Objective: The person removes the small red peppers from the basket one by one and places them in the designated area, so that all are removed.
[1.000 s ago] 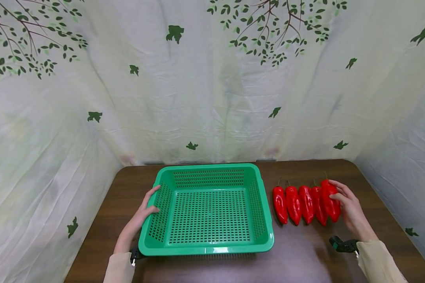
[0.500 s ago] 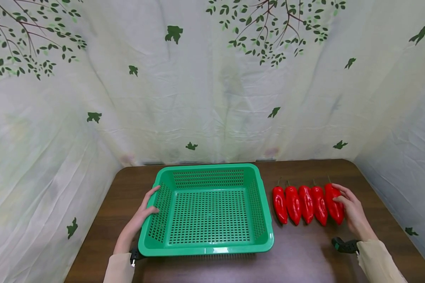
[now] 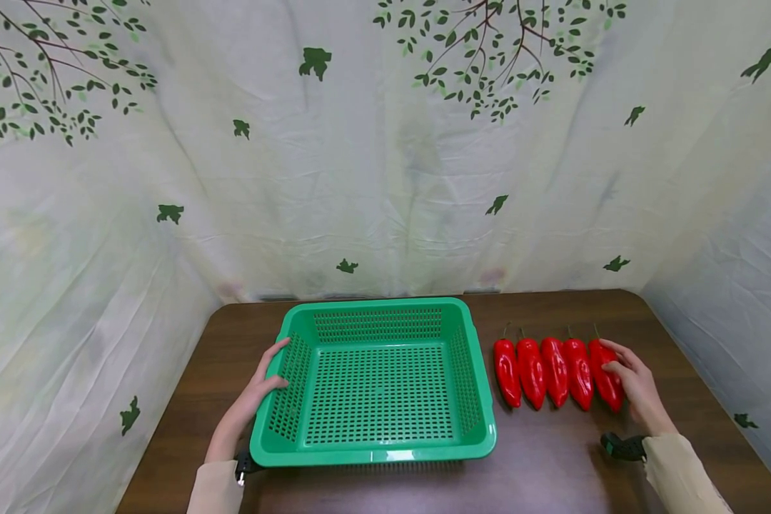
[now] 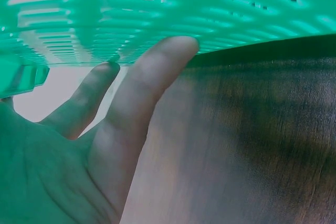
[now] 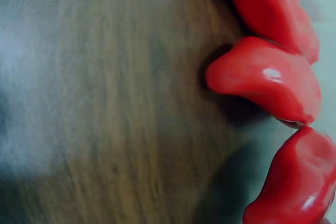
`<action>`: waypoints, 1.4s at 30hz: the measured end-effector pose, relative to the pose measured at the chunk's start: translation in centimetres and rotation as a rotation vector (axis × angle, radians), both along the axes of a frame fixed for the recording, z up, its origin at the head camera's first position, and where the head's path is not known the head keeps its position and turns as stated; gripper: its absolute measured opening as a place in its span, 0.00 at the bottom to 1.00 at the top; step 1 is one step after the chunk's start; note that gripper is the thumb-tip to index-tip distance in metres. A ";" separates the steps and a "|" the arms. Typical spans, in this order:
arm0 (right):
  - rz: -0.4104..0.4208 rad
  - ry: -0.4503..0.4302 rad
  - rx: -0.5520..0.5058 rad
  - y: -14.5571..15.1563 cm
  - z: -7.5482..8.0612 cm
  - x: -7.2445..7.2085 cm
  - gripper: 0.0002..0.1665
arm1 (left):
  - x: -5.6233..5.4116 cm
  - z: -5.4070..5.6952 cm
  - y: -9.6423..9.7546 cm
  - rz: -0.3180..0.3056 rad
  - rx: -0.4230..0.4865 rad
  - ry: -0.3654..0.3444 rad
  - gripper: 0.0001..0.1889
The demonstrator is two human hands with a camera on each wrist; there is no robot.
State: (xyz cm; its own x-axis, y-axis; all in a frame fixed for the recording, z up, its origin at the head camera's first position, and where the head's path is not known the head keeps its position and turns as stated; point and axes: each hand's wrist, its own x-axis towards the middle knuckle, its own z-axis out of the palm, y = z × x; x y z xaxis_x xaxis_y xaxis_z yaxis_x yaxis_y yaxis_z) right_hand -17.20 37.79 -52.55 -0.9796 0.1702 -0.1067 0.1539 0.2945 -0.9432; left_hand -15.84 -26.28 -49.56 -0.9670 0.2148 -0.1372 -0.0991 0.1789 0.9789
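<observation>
A green plastic basket (image 3: 379, 454) with slotted sides stands on the brown table. My left hand (image 3: 250, 396) grips its left rim; the left wrist view shows fingers (image 4: 131, 103) against the outside of the basket wall. Several glossy red chili peppers (image 3: 530, 373) lie side by side to the right of the basket, stems toward the back. At the right end of this row my right hand (image 3: 639, 385) holds the last pepper (image 3: 607, 385), thumb and fingers over its upper right side. In the right wrist view the pepper (image 5: 299, 182) shows at the bottom right, the hand mostly hidden.
The wooden table (image 3: 527, 471) ends at a back edge close to a pale curtain (image 3: 385, 178) printed with leaves and birds. More curtain hangs at both sides. A black wrist camera (image 3: 622, 446) sits below the right hand.
My right hand has moved the last pepper slightly right and down, from overlapping its neighbour to lying beside it in the row. The left hand and the basket have stayed still.
</observation>
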 end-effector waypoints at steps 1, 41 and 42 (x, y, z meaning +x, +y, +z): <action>0.001 -0.007 0.012 0.0 -0.1 0.0 0.28 | 0.0 0.0 0.0 -0.003 0.003 0.001 0.38; 0.018 -0.010 0.116 -0.6 0.3 0.2 0.32 | 0.0 0.3 -0.2 -0.023 -0.017 0.002 0.37; 0.021 -0.009 0.104 -0.6 0.3 0.3 0.32 | 0.1 0.3 -0.2 -0.019 -0.021 -0.001 0.37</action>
State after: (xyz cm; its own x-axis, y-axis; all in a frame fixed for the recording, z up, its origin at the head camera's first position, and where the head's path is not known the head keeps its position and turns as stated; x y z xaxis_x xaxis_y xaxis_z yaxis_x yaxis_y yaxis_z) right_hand -16.95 37.21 -52.30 -0.9822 0.1602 -0.0983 0.1550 0.3941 -0.9059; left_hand -15.78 -26.49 -49.25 -0.9625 0.2305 -0.1430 -0.0967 0.2009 0.9748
